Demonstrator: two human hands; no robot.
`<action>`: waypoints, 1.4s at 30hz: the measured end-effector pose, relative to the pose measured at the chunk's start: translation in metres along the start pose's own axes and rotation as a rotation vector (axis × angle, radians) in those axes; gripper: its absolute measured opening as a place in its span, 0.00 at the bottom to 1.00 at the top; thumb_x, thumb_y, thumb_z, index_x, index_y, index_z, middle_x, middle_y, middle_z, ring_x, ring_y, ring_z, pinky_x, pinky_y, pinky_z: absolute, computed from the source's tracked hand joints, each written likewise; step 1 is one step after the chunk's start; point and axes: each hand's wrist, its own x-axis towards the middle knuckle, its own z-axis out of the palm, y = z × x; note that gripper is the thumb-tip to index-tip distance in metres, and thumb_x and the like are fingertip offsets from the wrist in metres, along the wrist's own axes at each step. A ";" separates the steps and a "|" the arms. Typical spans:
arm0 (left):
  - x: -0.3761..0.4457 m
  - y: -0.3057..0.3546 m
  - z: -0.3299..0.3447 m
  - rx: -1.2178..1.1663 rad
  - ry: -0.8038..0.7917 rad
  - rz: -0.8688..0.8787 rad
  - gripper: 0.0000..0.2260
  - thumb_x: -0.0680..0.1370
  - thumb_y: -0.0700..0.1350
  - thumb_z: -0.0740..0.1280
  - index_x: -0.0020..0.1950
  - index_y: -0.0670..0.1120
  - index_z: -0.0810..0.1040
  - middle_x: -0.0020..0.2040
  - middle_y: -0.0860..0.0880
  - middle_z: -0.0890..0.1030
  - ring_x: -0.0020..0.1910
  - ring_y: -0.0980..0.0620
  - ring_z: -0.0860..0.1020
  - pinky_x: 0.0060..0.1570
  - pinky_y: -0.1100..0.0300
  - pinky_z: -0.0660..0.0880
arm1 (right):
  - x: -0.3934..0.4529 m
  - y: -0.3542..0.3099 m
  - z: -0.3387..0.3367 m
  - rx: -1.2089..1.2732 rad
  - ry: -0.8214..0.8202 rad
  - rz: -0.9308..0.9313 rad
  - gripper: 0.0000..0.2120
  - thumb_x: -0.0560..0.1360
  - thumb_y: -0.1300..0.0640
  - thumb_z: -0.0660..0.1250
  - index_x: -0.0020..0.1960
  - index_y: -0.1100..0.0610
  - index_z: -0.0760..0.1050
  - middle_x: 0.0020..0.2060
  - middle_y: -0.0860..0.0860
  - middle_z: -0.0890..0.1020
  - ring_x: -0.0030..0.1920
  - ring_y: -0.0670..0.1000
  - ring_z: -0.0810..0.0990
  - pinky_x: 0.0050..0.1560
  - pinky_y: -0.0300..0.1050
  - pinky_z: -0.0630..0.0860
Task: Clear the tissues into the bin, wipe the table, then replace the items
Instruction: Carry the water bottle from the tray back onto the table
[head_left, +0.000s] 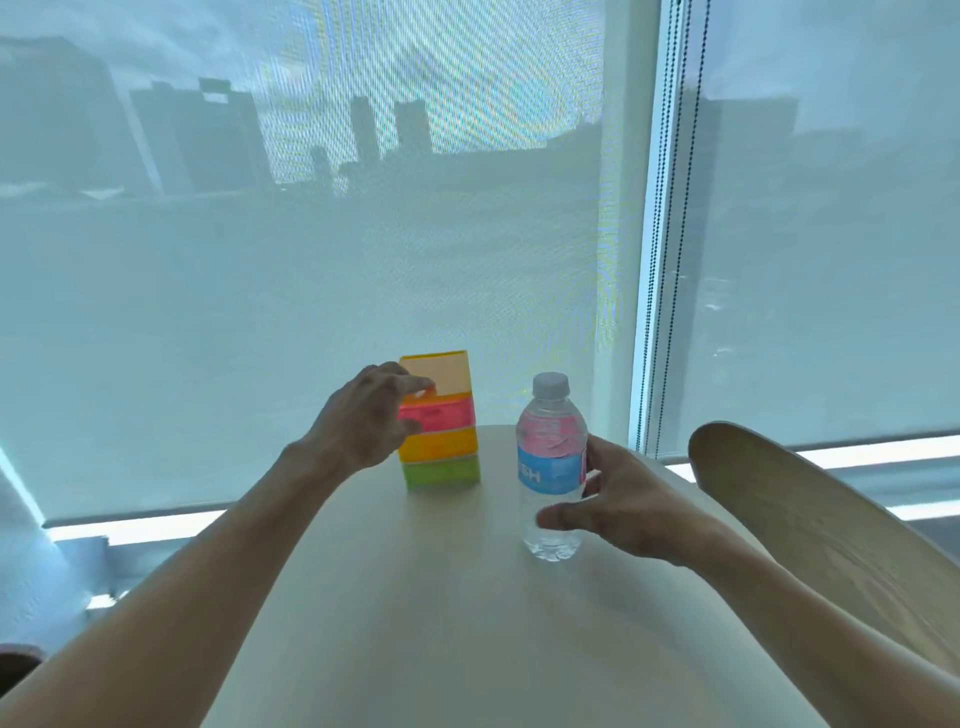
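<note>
A stack of coloured tissue packs (444, 426), orange, pink, yellow and green, stands near the far edge of the pale round table (441, 597). My left hand (363, 421) grips the stack's left side, fingers curled over the upper packs. To its right stands a clear water bottle (551, 467) with a white cap and a pink and blue label. My right hand (623, 506) is curled round the bottle's lower half, thumb in front of it. No loose tissues or bin are in view.
A curved wooden chair back (810, 530) rises at the table's right. Window blinds (311, 286) and a bead cord (670, 208) fill the background beyond the table's far edge.
</note>
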 end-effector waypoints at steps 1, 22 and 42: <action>0.000 -0.001 0.002 -0.017 0.018 0.003 0.22 0.75 0.47 0.72 0.69 0.52 0.74 0.64 0.50 0.76 0.64 0.48 0.72 0.60 0.51 0.72 | 0.004 0.001 -0.001 0.003 0.011 0.005 0.25 0.64 0.54 0.81 0.57 0.45 0.75 0.49 0.46 0.83 0.44 0.47 0.78 0.53 0.43 0.76; 0.002 -0.006 0.007 -0.054 0.094 0.062 0.19 0.76 0.44 0.71 0.67 0.50 0.77 0.58 0.48 0.79 0.58 0.46 0.75 0.58 0.51 0.73 | 0.126 0.032 0.007 0.089 0.240 0.060 0.30 0.67 0.55 0.79 0.65 0.50 0.72 0.56 0.52 0.80 0.55 0.53 0.80 0.61 0.54 0.76; 0.001 -0.006 0.014 -0.047 0.101 0.048 0.20 0.77 0.43 0.69 0.69 0.50 0.75 0.60 0.47 0.78 0.60 0.46 0.73 0.58 0.53 0.72 | 0.172 0.026 0.033 0.161 0.206 0.054 0.32 0.72 0.58 0.75 0.73 0.54 0.68 0.67 0.57 0.76 0.67 0.54 0.74 0.66 0.49 0.71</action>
